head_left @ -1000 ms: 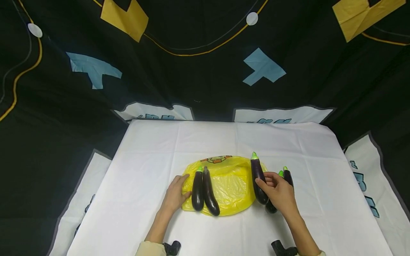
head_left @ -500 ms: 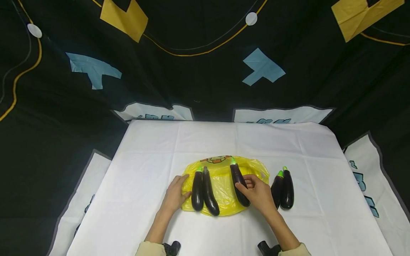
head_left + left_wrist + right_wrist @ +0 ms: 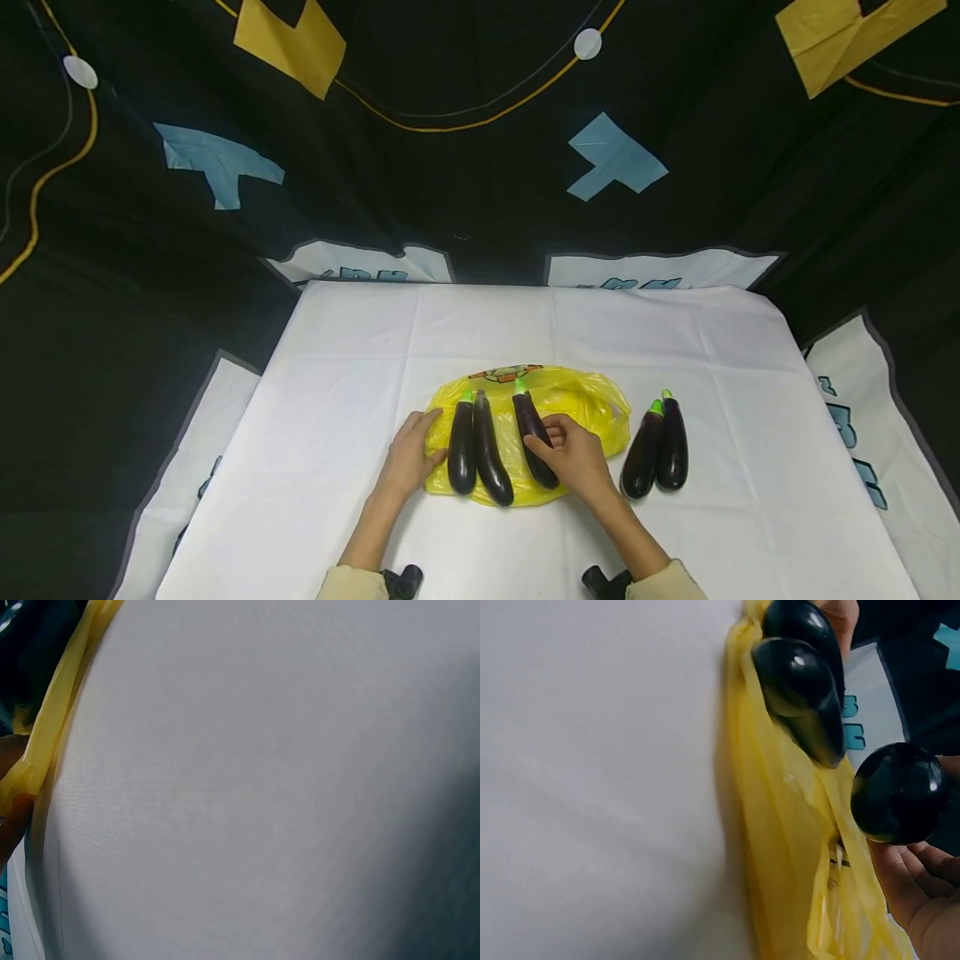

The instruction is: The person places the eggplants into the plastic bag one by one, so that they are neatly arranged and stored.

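A yellow plastic bag (image 3: 585,408) lies flat mid-table with two dark purple eggplants, a left one (image 3: 461,446) and a curved one (image 3: 491,454), side by side on its left half. My left hand (image 3: 405,458) holds the bag's left edge; in the left wrist view, yellow plastic (image 3: 46,739) runs between its fingers. Over the bag, my right hand (image 3: 577,458) grips a third eggplant (image 3: 534,450) between thumb and fingers, green stem pointing away. The right wrist view shows this eggplant's rounded end (image 3: 896,793) apart from the other two (image 3: 802,682).
Two more eggplants, one nearer (image 3: 642,454) and one farther right (image 3: 672,446), lie together on the white tablecloth (image 3: 750,517) right of the bag. A black curtain (image 3: 480,192) with coloured shapes hangs behind the table.
My right hand has carried the third eggplant leftward, from the bag's right edge to near the two eggplants on it. My left hand has stayed at the bag's left edge.
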`<action>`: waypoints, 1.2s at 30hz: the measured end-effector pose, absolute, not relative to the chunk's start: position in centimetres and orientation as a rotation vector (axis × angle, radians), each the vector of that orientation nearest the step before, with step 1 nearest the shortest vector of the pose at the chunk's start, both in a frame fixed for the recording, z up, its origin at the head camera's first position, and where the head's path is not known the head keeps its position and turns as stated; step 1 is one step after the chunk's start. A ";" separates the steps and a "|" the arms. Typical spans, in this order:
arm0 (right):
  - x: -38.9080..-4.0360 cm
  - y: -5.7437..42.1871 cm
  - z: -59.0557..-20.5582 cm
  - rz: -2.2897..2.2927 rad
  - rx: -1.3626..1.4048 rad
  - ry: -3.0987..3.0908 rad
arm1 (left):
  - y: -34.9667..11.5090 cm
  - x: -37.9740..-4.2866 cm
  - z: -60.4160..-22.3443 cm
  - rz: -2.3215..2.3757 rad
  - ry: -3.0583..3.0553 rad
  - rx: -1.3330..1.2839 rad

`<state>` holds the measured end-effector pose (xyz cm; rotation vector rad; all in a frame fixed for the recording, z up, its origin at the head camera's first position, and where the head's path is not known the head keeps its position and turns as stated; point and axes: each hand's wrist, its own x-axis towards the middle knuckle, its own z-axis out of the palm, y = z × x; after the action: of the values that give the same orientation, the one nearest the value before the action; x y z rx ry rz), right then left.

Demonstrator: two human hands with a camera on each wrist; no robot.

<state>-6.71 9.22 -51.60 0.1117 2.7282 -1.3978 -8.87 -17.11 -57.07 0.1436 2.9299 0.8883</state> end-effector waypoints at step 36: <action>-6.5 5.7 -54.7 -1.326 -0.022 2.678 | -17.3 -8.9 -57.3 0.921 2.986 0.219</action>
<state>-6.52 5.69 -54.67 -0.0215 2.6781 -1.3258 -8.94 -17.32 -57.33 0.2193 2.9861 0.9208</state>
